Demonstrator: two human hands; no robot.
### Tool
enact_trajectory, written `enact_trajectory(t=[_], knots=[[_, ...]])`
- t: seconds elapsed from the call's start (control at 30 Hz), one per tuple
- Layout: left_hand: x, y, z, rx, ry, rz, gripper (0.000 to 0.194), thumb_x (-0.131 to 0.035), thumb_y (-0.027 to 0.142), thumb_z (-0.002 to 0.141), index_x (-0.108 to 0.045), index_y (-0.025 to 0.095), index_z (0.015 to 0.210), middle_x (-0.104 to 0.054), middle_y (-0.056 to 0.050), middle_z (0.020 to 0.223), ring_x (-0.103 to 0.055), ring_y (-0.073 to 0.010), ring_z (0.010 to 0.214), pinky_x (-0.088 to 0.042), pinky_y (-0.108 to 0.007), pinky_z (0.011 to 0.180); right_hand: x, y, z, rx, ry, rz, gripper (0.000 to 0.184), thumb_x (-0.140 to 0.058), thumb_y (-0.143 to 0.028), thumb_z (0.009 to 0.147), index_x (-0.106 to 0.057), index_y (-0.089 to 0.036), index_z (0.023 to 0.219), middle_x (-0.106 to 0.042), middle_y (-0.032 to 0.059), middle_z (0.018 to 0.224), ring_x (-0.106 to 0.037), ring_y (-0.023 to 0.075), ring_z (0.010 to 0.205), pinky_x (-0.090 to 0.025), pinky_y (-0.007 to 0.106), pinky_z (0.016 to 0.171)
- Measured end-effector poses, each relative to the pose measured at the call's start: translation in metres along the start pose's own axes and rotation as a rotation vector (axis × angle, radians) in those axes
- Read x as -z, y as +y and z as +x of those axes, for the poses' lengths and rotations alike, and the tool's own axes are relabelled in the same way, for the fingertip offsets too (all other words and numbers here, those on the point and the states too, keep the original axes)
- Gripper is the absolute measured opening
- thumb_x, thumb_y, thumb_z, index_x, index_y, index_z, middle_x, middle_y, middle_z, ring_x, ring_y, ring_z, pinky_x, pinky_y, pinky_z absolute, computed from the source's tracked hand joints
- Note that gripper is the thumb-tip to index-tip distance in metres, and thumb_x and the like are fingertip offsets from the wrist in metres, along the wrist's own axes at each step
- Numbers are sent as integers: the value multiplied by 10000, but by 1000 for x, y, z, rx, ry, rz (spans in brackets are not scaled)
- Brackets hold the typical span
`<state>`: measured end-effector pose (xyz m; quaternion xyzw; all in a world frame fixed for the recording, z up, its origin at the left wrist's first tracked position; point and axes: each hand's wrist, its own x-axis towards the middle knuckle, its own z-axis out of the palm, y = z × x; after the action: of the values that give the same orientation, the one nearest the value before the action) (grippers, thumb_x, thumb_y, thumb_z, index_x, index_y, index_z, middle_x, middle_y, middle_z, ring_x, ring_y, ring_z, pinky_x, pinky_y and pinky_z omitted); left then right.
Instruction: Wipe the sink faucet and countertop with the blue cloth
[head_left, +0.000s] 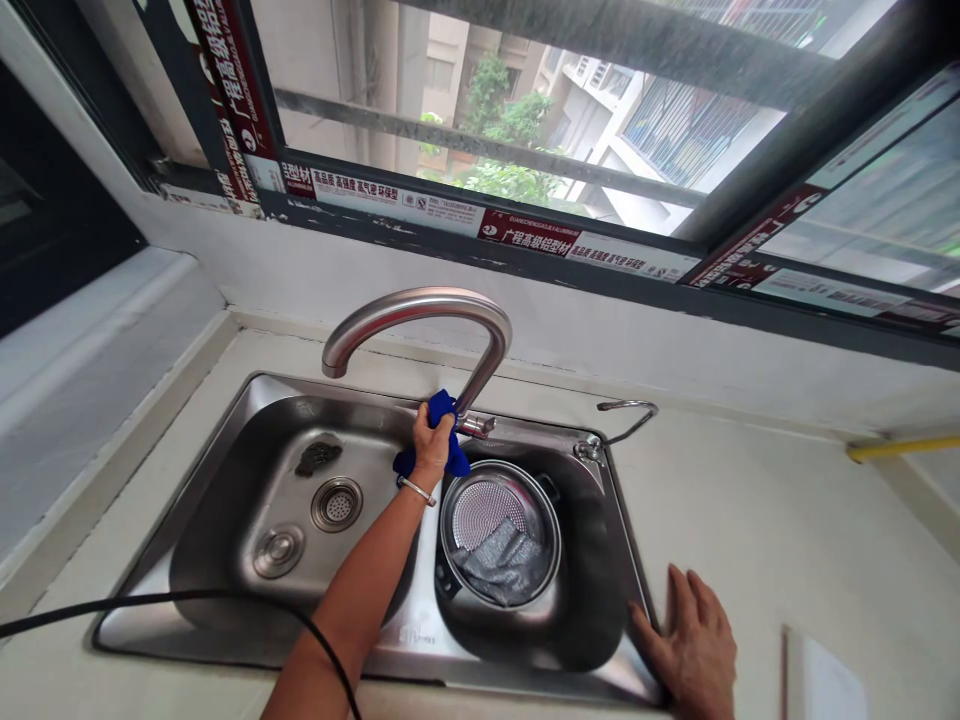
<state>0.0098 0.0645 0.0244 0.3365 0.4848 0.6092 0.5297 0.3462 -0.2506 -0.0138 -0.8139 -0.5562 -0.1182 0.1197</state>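
My left hand (pixel 433 440), with a bangle at its wrist, is closed round a blue cloth (pixel 442 405). The cloth is pressed against the lower stem of the curved metal faucet (pixel 487 360), beside its small handle (pixel 478 426). Fingers spread, my right hand (pixel 691 640) rests at the right front edge of the double-bowl sink (pixel 420 635), its thumb on the steel rim and its palm on the counter. In the right bowl stands a round steel pot (pixel 557 545) with a perforated insert (pixel 487 512) and a grey cloth (pixel 506 562).
The left bowl holds a drain strainer (pixel 337 505), a round metal stopper (pixel 279 550) and a dark clump (pixel 318 458). A thin small spout (pixel 630 405) rises at the sink's back right corner. A black cable (pixel 187 596) crosses over my left forearm. Behind is a window (pixel 465 225).
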Motion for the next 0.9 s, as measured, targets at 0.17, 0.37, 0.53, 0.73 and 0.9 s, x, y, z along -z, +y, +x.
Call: enact_trajectory(t=[0.17, 0.37, 0.53, 0.73, 0.9], knots=[[0, -10, 3, 19, 11, 1, 228, -645, 361, 689, -583, 196, 834, -528, 25, 707, -425, -118, 657, -362, -232, 634, 0, 0, 0, 4, 4, 18, 857, -382, -709, 849, -356, -154, 1501, -426, 213, 1480, -400, 456, 1364, -386, 675, 1060], [0, -7, 6, 75, 10, 9, 293, -634, 393, 655, -602, 180, 852, -514, 30, 678, -400, -106, 621, -334, -231, 588, -3, 3, -1, 1, 5, 13, 902, -361, -746, 845, -381, -112, 1486, -423, 232, 1485, -391, 452, 1370, -379, 663, 1076], [3, -1, 10, 127, -24, 14, 327, -655, 412, 608, -617, 164, 819, -517, 29, 660, -404, -97, 598, -331, -227, 562, -4, 4, 0, 3, 11, 1, 930, -350, -771, 835, -416, -87, 1461, -440, 238, 1469, -401, 446, 1360, -377, 640, 1090], [3, 4, 10, 155, -31, 7, 327, -657, 425, 591, -605, 160, 776, -497, 34, 649, -384, -81, 586, -323, -217, 549, 0, 1, 1, -6, 4, -9, 917, -339, -764, 841, -425, -92, 1458, -447, 231, 1457, -408, 445, 1347, -385, 641, 1077], [0, 5, 11, 177, -17, 15, 343, -649, 444, 586, -607, 161, 776, -502, 32, 647, -386, -83, 582, -327, -220, 544, 0, 2, 0, 8, 11, -4, 928, -337, -779, 840, -423, -94, 1461, -448, 232, 1457, -413, 444, 1346, -387, 643, 1076]])
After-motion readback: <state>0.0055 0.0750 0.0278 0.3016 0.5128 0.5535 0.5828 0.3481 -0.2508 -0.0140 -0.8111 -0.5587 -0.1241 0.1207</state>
